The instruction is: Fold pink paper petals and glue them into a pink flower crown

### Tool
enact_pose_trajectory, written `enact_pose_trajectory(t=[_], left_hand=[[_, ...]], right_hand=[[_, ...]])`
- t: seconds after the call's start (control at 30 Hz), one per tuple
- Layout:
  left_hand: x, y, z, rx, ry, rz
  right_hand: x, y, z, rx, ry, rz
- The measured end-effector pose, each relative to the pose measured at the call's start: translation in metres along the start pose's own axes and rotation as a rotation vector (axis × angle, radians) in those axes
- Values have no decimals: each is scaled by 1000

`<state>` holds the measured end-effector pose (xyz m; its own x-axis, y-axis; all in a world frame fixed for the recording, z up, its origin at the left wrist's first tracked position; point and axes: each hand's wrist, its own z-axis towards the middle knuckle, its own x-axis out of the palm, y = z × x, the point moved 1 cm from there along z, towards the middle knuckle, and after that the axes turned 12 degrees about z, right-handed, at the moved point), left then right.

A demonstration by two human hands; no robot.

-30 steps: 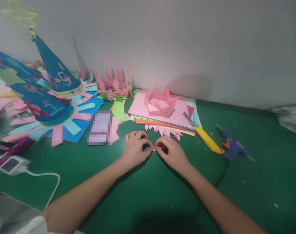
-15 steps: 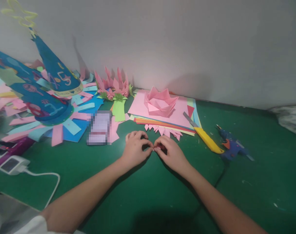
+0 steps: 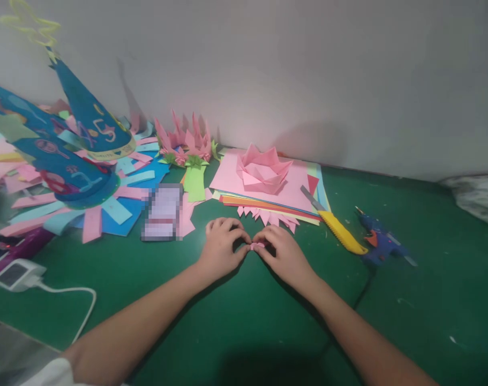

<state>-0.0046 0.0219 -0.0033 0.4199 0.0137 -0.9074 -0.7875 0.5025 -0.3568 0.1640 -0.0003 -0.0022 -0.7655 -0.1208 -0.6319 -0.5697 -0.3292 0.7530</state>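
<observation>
Between my fingertips is a small pink paper piece (image 3: 257, 246), mostly covered by the fingers. My left hand (image 3: 224, 244) pinches its left end with thumb and forefinger, the other fingers curled. From the other side my right hand (image 3: 282, 247) grips it, also thumb against forefinger. Just behind the hands lies a row of pointed pink paper pieces (image 3: 268, 215). Beyond them a pink folded paper flower (image 3: 263, 170) rests on a stack of coloured paper (image 3: 225, 174).
Right of the stack are a yellow utility knife (image 3: 342, 233), blade out, and a blue glue gun (image 3: 384, 241). Leftward stand a blurred phone (image 3: 162, 212), a pink paper crown (image 3: 187, 142) and blue cone hats (image 3: 93, 107). A white cable (image 3: 89, 289) crosses the green table (image 3: 235, 327).
More of the pink paper piece shows between my fingertips, and the hands have shifted only slightly. The whole view has moved a little.
</observation>
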Motion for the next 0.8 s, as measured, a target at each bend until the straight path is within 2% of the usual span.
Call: enact_pose_trajectory(t=[0.3,0.47,0.6,0.8], left_hand=[[-1,-2,-1,41,-6,25],[-2,-2,0,71,16,-59],[-2,-3,1,20,31,-301],[6,-4,1,-202,65,-872]], right_hand=[[2,0,-1,48,-45,73],[2,2,-3,72,-61,95],[2,3,-3,161,-131,224],[4,7,-3,267,-190,444]])
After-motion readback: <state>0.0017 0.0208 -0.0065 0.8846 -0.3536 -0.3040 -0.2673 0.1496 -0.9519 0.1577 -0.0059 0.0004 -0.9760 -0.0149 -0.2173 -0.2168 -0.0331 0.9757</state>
